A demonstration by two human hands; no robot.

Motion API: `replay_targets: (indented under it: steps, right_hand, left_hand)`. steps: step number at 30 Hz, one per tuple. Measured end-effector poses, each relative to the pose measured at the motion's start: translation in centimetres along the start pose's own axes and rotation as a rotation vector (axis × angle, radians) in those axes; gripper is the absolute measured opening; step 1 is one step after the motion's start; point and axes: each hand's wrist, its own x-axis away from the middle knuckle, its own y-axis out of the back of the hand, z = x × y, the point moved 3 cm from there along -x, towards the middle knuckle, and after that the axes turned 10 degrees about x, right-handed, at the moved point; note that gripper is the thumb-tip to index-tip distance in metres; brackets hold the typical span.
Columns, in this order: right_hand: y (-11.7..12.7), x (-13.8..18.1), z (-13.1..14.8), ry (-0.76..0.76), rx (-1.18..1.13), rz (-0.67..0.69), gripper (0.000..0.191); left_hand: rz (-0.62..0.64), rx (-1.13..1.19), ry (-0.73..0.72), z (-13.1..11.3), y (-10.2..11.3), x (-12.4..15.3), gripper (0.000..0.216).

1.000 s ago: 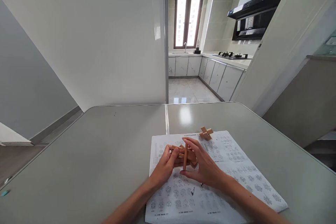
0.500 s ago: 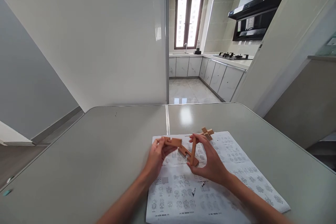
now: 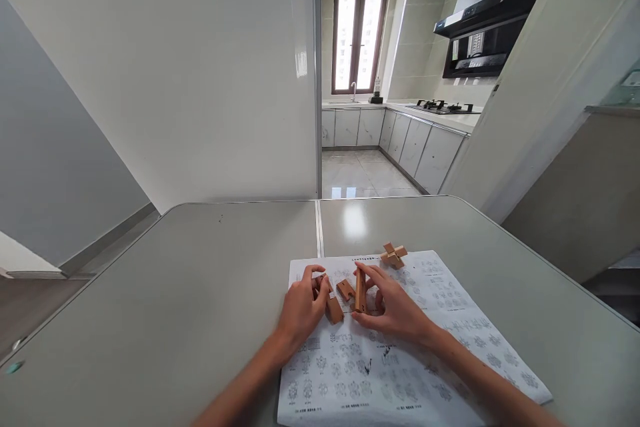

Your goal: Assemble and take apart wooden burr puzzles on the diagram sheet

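Observation:
My left hand (image 3: pixel 306 300) is closed on a notched wooden puzzle piece (image 3: pixel 335 311), whose lower end sticks out below the fingers. The fingers cover its upper part. In my right hand (image 3: pixel 387 300) a wooden puzzle bar (image 3: pixel 361 291) stands roughly upright, pinched at its two ends between fingers and thumb. Another notched wooden piece (image 3: pixel 345 289) lies between the two hands, partly hidden behind the bar. Beneath them is a printed instruction sheet (image 3: pixel 345 373) with rows of small diagrams. An assembled wooden cross puzzle (image 3: pixel 394 255) rests at the sheet's far edge.
The grey table (image 3: pixel 175 307) has a seam (image 3: pixel 319 230) running away from me. A small teal object (image 3: pixel 14 367) lies at the far left. Past the table's back edge are a white panel (image 3: pixel 225 80) and a kitchen with counters (image 3: pixel 400 137).
My left hand has turned its wooden piece from nearly level to pointing down. My right hand has shifted slightly left, and its bar is more upright. The cross puzzle has stayed put.

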Motion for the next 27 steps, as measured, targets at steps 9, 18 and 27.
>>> replay_targets:
  steps: [9,18,27]
  right_hand:
    - [1.2,-0.3,0.5,0.029,-0.006,0.050,0.087]
    - [1.8,0.1,-0.3,0.066,0.084,0.245,0.089]
    - [1.7,0.1,0.3,0.104,0.126,0.292,0.085]
  left_hand:
    - [0.042,-0.424,-0.105,0.1,0.1,0.3,0.018]
    - [0.002,-0.362,-0.279,0.1,-0.3,0.4,0.016]
    - [0.264,-0.151,-0.430,-1.1,-1.2,1.4,0.058]
